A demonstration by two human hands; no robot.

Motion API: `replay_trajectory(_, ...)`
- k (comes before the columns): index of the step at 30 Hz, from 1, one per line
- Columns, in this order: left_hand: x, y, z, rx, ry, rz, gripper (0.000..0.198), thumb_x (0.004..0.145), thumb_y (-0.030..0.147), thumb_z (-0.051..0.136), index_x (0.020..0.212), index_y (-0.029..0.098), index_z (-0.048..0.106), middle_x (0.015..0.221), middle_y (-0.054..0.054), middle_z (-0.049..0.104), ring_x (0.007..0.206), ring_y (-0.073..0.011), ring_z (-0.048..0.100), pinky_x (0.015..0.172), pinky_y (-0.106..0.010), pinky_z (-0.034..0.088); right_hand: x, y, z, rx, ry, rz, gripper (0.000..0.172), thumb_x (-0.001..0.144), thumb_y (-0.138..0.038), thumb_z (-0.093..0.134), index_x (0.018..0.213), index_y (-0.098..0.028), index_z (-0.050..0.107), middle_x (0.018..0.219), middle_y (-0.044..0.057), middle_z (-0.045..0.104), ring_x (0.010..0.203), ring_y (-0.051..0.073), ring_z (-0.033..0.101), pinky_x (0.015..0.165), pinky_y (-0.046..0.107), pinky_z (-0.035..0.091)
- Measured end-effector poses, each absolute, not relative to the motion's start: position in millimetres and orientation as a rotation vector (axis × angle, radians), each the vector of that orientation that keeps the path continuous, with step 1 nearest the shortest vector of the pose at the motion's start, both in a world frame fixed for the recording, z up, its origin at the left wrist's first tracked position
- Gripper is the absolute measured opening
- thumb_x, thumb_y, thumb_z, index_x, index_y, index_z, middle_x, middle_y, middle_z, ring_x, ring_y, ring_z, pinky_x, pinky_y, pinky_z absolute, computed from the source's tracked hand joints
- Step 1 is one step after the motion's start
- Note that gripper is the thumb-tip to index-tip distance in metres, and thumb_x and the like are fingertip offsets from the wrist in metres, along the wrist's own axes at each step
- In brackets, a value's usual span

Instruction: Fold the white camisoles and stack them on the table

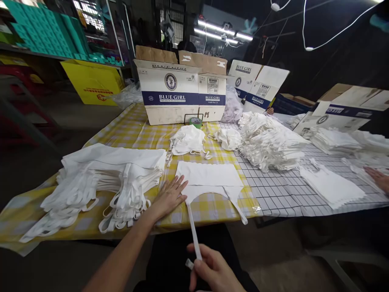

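Note:
A white strappy top lies flat on the yellow checked cloth in front of me, its straps toward me. My left hand rests flat with fingers stretched, the fingertips on the garment's left edge. One strap runs over the table's edge, pulled toward me. My right hand pinches its end between thumb and fingers, below table height. A small whitish piece shows by those fingers; its kind I cannot make out. The second strap lies loose at the table's edge.
To the left lies a stack of white tops. Behind are a white pile, green tape and a carton. A heap of white garments stands right. A co-worker's hand is at far right.

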State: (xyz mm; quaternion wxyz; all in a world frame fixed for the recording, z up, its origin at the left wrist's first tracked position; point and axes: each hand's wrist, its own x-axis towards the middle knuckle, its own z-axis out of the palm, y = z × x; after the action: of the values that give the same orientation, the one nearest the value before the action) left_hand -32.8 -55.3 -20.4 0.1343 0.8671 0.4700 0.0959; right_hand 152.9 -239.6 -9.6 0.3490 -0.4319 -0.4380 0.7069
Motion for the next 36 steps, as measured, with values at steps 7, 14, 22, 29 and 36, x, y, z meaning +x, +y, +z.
replay_trajectory(7, -33.3, -56.3, -22.9, 2.514, 1.374, 0.263, 0.054, 0.089, 0.043, 0.033, 0.140, 0.031, 0.019, 0.149, 0.001, 0.011, 0.137, -0.0232, 0.008, 0.108, -0.050, 0.009, 185.9, -247.8, 48.3, -1.048, -1.351, 1.666, 0.038, 0.085, -0.043, 0.049, 0.108, -0.015, 0.062, 0.089, 0.014, 0.068, 0.072, 0.019, 0.065, 0.065, 0.030, 0.048)
replay_trajectory(14, -35.5, -55.8, -21.2, 2.478, 1.383, 0.237, 0.054, 0.088, 0.038, 0.035, 0.139, 0.030, 0.021, 0.149, 0.000, 0.011, 0.137, -0.0230, 0.007, 0.108, -0.051, 0.008, 168.4, -210.9, 104.9, -0.769, -1.592, 1.717, 0.040, 0.085, -0.037, 0.052, 0.119, -0.016, 0.054, 0.090, 0.013, 0.068, 0.080, 0.021, 0.065, 0.066, 0.029, 0.049)
replay_trajectory(22, -30.2, -65.0, 19.4, 2.129, 1.171, 0.456, 0.064, 0.077, 0.016, 0.042, 0.138, 0.026, 0.027, 0.147, -0.003, 0.023, 0.135, -0.0227, 0.017, 0.109, -0.049, 0.011, 161.2, -154.6, 121.8, -1.055, -1.444, 1.234, 0.029, 0.082, -0.044, 0.052, 0.085, -0.017, 0.062, 0.065, 0.003, 0.059, 0.044, 0.008, 0.045, 0.043, 0.022, 0.034)
replay_trajectory(29, 0.2, -90.5, 94.2, 1.537, 0.660, 0.964, 0.035, 0.085, 0.035, 0.046, 0.115, 0.020, 0.053, 0.110, -0.007, 0.061, 0.105, -0.0203, 0.054, 0.093, -0.034, 0.041, 160.4, -118.9, 125.1, -1.151, -1.370, 1.284, 0.039, 0.083, -0.050, 0.048, 0.073, -0.014, 0.057, 0.048, -0.008, 0.024, 0.043, 0.005, 0.019, 0.041, 0.021, 0.013)
replay_trajectory(36, 12.3, -85.0, 115.5, 1.610, 0.844, 1.147, 0.022, 0.081, 0.037, 0.052, 0.075, 0.017, 0.055, 0.065, 0.001, 0.058, 0.064, -0.0124, 0.054, 0.064, -0.023, 0.043, 161.7, -112.4, 115.8, -1.291, -1.564, 1.134, 0.043, 0.082, -0.052, 0.047, 0.068, -0.014, 0.061, 0.047, -0.005, 0.030, 0.046, 0.007, 0.027, 0.045, 0.022, 0.021)
